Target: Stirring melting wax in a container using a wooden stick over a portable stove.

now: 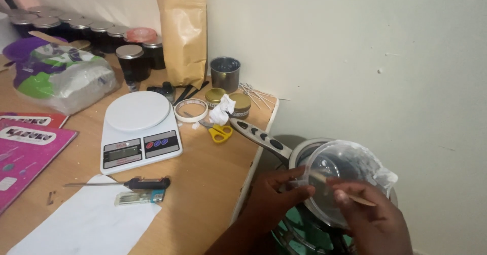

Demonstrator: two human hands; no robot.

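Observation:
My left hand grips the rim of a clear plastic jug, tilted on its side with its mouth toward me. My right hand holds a thin wooden stick whose tip reaches inside the jug. White residue clings to the jug's rim and far wall. The jug hangs over a metal saucepan with a long grey handle, off the right edge of the wooden table.
On the table: a white kitchen scale, yellow-handled scissors, a tape roll, small gold-lidded tins, a brown paper bag, dark jars, a metal cup, a long lighter, white paper, pink booklets.

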